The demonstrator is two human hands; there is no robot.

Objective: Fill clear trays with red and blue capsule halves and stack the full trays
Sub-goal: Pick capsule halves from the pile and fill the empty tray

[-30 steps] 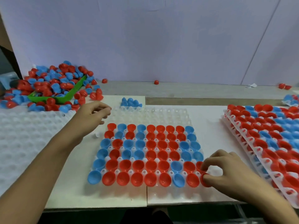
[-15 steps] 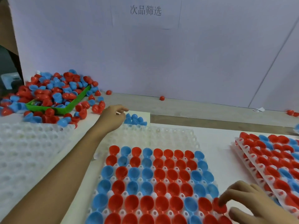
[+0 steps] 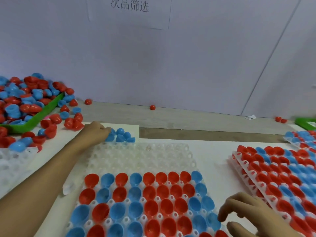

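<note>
Two hands (image 3: pixel 95 132) (image 3: pixel 253 212) over clear tray (image 3: pixel 153 156)

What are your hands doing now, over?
Left hand grabbing at small blue pile behind tray. Right hand loose at tray's right edge, empty. Far rows unfilled. Nothing blocking.

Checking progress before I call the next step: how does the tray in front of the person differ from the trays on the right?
The front tray lies alone, flat; the right-hand trays are stacked. The front tray's far rows are empty; the top right-hand tray looks full where visible. Both hold red and blue halves.
</note>
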